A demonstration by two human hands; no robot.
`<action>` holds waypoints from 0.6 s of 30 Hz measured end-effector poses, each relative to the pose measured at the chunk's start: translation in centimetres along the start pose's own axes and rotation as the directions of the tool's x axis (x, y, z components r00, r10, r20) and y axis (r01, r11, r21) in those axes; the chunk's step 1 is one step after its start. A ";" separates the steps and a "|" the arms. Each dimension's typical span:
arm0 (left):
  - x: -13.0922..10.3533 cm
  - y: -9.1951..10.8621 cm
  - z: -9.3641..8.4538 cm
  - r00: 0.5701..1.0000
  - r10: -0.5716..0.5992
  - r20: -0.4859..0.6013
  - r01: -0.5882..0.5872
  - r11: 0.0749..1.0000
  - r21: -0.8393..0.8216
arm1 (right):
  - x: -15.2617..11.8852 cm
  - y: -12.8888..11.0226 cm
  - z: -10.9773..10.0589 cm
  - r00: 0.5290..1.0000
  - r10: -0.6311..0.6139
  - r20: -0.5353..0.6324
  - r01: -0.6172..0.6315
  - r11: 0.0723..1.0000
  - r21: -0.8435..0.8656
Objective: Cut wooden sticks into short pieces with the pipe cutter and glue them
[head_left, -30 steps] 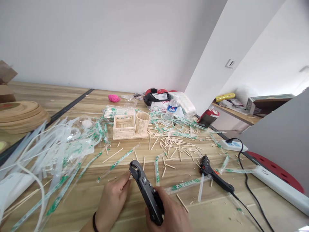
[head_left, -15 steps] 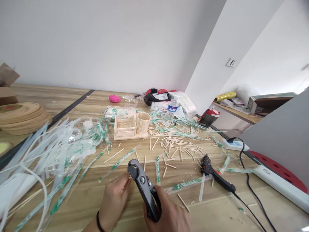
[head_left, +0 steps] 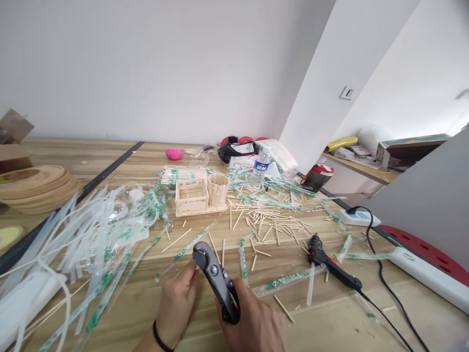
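At the bottom centre, my right hand (head_left: 252, 318) is wrapped round the handles of a black cutting tool (head_left: 216, 278), whose head points up and left. My left hand (head_left: 178, 298), with a dark band at the wrist, is closed in a pinch beside the tool's head; what it holds is too small or hidden to name. Beyond the hands stands a small structure of wooden sticks, with a square box (head_left: 191, 196) and a round cup (head_left: 218, 190) on one base. Cut sticks (head_left: 267, 220) lie scattered to its right.
Clear plastic strips (head_left: 98, 230) and round wooden discs (head_left: 40, 188) lie at left. A glue gun (head_left: 331, 264) with its cable, a power strip (head_left: 432, 278) and a red perforated disc (head_left: 421, 247) are at right. A water bottle (head_left: 261, 164) stands near the wall.
The view has shifted slightly, so table objects appear a little lower and further right. Both hands keep their grips, and the tool's handles look slightly closer together.
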State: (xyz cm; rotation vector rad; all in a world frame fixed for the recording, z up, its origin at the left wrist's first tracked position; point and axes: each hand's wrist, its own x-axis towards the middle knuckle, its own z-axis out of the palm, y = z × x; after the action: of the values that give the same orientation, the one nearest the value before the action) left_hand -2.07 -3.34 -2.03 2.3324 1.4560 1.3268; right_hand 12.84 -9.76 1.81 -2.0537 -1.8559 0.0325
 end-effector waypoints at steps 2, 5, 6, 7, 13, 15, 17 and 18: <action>0.1 -0.1 0.1 1.000 -0.008 0.000 0.008 1.000 0.001 | 0.1 0.0 0.1 1.000 -0.006 -0.002 0.006 1.000 -0.012; 0.1 -0.3 0.5 1.000 -0.018 -0.002 0.018 1.000 -0.001 | 0.3 0.1 0.1 1.000 -0.014 0.004 0.014 0.999 -0.035; 0.0 -0.4 0.6 1.000 -0.023 -0.003 0.023 1.000 -0.004 | 0.3 0.1 0.1 1.000 -0.015 0.011 0.016 0.999 -0.044; 0.0 -0.6 0.7 1.000 -0.027 -0.006 0.027 1.000 -0.007 | 0.3 0.1 0.1 1.000 -0.016 0.021 0.017 0.998 -0.053; 0.4 -1.0 0.3 0.995 -0.097 0.011 0.098 0.988 -0.124 | 1.0 0.5 0.1 0.989 0.012 0.149 -0.022 0.998 0.060; 1.1 -0.6 -0.3 0.976 -0.182 0.117 0.206 0.947 -0.247 | 1.6 1.1 -0.2 0.970 0.011 0.244 -0.061 0.978 0.199; 1.8 0.0 -0.9 0.887 -0.308 0.343 0.430 0.822 -0.374 | 2.1 2.1 -0.8 0.944 -0.012 0.329 -0.113 0.926 0.360; 2.1 0.4 -1.2 0.830 -0.348 0.435 0.533 0.723 -0.439 | 2.4 2.7 -1.1 0.932 -0.026 0.361 -0.140 0.893 0.427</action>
State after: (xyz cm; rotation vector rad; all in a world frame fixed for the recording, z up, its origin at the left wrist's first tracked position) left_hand -2.33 -2.34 0.20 1.5919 1.2153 0.9847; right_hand 16.02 -7.89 2.66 -1.8545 -1.7629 0.8267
